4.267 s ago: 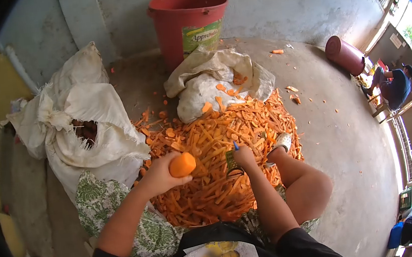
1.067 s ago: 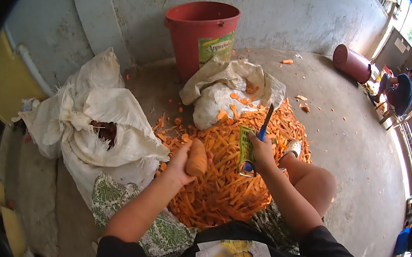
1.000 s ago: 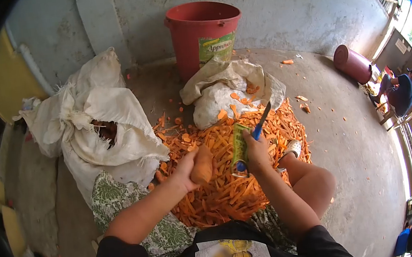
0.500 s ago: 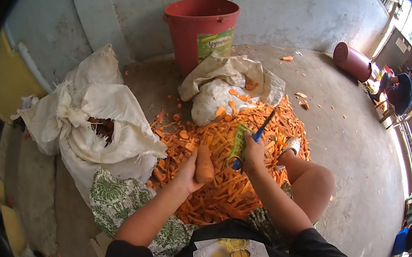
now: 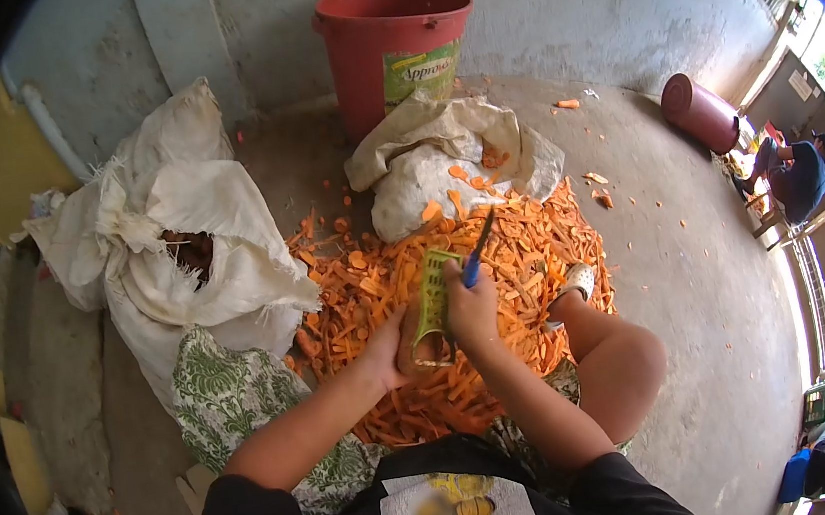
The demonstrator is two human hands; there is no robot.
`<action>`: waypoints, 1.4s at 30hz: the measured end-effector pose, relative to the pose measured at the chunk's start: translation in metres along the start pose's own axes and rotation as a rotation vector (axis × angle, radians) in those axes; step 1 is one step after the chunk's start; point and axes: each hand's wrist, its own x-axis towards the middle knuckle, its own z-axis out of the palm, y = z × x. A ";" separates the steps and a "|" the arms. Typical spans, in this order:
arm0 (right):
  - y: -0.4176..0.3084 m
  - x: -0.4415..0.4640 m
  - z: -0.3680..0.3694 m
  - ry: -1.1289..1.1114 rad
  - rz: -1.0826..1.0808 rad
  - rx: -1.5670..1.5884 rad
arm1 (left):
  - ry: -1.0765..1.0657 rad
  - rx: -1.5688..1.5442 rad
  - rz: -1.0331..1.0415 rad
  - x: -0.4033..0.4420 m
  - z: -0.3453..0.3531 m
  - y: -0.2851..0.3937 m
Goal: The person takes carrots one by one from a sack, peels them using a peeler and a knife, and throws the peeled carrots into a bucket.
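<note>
My left hand point(image 5: 382, 351) is closed around a thick carrot point(image 5: 408, 343), held upright over a heap of carrot peelings point(image 5: 552, 243). In my right hand point(image 5: 474, 311) is a yellow-green slotted peeler point(image 5: 434, 273), its looped end lying against the carrot's near side. The same hand also grips a knife point(image 5: 472, 269) with a blue handle, its dark blade pointing up and away from me. The peeler covers much of the carrot.
A white sack point(image 5: 196, 205) with a torn opening stands at left, another sack point(image 5: 416, 197) behind the heap. A red bucket point(image 5: 357, 62) is by the wall. A maroon container point(image 5: 699, 115) lies on its side at right, near a seated person point(image 5: 798, 179).
My right hand has moved left and toward me, bringing the peeler from apart onto the carrot. My left hand keeps its hold, and the view has shifted slightly.
</note>
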 end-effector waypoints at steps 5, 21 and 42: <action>0.002 -0.003 0.006 -0.011 -0.112 -0.054 | 0.039 -0.003 0.038 -0.007 0.018 0.000; 0.019 0.015 -0.004 0.160 -0.141 -0.353 | 0.021 0.340 -0.027 -0.006 0.010 -0.007; 0.007 -0.010 0.006 0.038 -0.250 -0.355 | 0.069 0.168 0.002 0.006 0.003 -0.004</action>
